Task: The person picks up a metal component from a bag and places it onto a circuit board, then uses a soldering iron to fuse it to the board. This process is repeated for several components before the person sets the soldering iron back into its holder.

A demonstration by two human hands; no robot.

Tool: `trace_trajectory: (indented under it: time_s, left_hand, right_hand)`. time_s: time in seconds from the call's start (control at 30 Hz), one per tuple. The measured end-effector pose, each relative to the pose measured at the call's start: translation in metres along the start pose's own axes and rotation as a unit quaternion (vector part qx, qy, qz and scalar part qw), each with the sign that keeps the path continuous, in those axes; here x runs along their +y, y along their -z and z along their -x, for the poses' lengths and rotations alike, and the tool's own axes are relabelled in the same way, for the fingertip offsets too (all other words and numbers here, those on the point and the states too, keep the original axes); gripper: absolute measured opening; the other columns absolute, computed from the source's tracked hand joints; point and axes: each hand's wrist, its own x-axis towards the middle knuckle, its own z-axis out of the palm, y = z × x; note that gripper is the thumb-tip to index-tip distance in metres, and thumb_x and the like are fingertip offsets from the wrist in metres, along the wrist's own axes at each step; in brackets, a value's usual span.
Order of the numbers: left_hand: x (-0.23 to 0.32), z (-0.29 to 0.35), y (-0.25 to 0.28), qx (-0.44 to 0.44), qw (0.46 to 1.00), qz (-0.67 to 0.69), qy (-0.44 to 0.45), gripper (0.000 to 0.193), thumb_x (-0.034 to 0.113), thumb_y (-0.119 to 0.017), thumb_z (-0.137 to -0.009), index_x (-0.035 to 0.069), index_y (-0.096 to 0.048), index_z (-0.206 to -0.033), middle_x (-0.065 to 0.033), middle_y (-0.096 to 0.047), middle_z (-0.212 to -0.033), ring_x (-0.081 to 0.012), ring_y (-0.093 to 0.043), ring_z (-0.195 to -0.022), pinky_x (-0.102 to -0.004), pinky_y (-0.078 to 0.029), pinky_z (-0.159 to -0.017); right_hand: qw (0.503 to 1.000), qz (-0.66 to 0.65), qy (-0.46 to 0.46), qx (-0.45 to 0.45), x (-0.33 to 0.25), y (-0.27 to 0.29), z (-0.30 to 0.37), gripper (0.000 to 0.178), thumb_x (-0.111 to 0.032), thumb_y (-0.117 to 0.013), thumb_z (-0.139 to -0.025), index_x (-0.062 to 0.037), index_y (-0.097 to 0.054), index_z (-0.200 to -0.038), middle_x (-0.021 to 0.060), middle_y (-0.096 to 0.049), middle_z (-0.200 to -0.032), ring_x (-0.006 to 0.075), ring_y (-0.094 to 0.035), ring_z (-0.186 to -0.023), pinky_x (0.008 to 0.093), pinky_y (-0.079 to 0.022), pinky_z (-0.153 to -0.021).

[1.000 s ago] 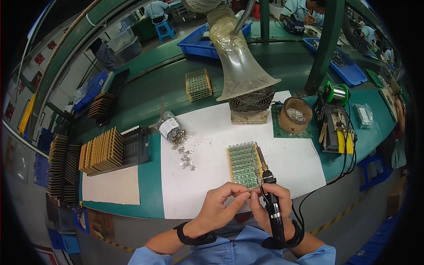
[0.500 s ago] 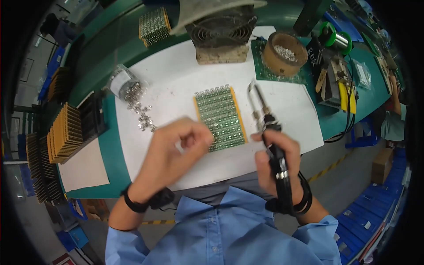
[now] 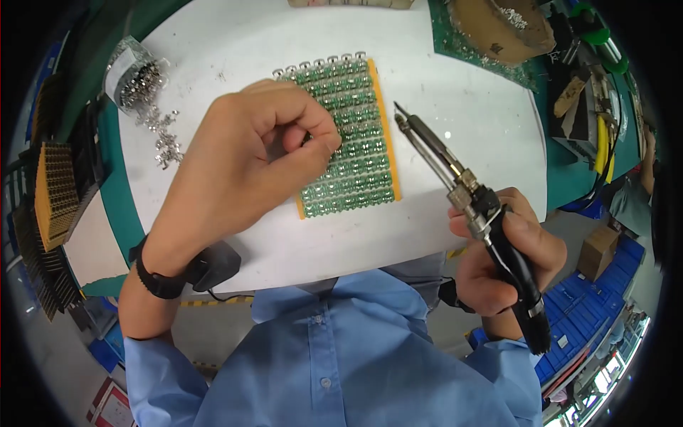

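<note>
Green bench, topped w/ a lg. white sheet. At ctr. lies a green circuit panel w/ orange side strips; to its L, a clear bag spilling sm. metal pcs.. A brown pot stands on a green board, far R. Tan card lies at bench's L end; dark box sits at R.

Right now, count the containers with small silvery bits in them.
2: a clear bag, spilling bits, at the white sheet's upper-left edge, and a brown tub on the green board at upper right, partly cut off. Others may be hidden.
</note>
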Motion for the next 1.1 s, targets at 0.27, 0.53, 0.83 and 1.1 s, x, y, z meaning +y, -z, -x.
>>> trace_trajectory:
  time_s: [0.27,0.53,0.83,1.1]
  left_hand:
    - [-0.001,-0.003,-0.004,-0.002,1.000,-0.018,0.009,0.004,0.005,-0.067,-0.080,0.002,-0.065,-0.079,0.0040,-0.053,-0.071,-0.0055,-0.041,-0.066,-0.0211,-0.032,-0.060]
    - [0.001,-0.005,-0.002,-0.025,0.996,-0.080,0.006,0.003,0.004,-0.066,-0.081,0.001,-0.064,-0.080,0.0055,-0.053,-0.070,-0.0039,-0.039,-0.064,-0.0203,-0.033,-0.059]
    - [0.018,-0.002,-0.013,0.028,0.991,-0.122,-0.040,0.003,0.002,-0.065,-0.083,0.001,-0.064,-0.081,0.0061,-0.053,-0.070,-0.0031,-0.038,-0.062,-0.0193,-0.031,-0.057]
    - [0.031,-0.010,-0.013,-0.022,0.981,-0.153,0.118,0.003,0.002,-0.066,-0.083,0.001,-0.064,-0.081,0.0059,-0.054,-0.071,-0.0027,-0.039,-0.063,-0.0192,-0.032,-0.057]
  right_hand:
    - [0.992,0.016,0.054,-0.117,-0.006,0.004,-0.021,0.060,-0.056,-0.056,-0.088,-0.0013,-0.046,-0.110,0.0117,-0.060,-0.064,0.0221,-0.058,-0.055,0.0321,-0.044,-0.052]
    - [0.986,0.028,0.093,-0.138,-0.003,-0.005,-0.023,0.061,-0.060,-0.053,-0.088,-0.0012,-0.048,-0.105,0.0059,-0.050,-0.051,0.0226,-0.054,-0.045,0.0319,-0.039,-0.043]
    - [0.988,0.030,0.097,-0.120,-0.002,-0.007,-0.022,0.063,-0.061,-0.054,-0.087,-0.0010,-0.050,-0.106,0.0052,-0.047,-0.049,0.0220,-0.053,-0.044,0.0315,-0.038,-0.042]
    - [0.988,0.034,0.095,-0.113,-0.001,-0.006,-0.018,0.063,-0.061,-0.056,-0.086,-0.0014,-0.052,-0.107,0.0047,-0.047,-0.049,0.0218,-0.054,-0.044,0.0311,-0.038,-0.042]
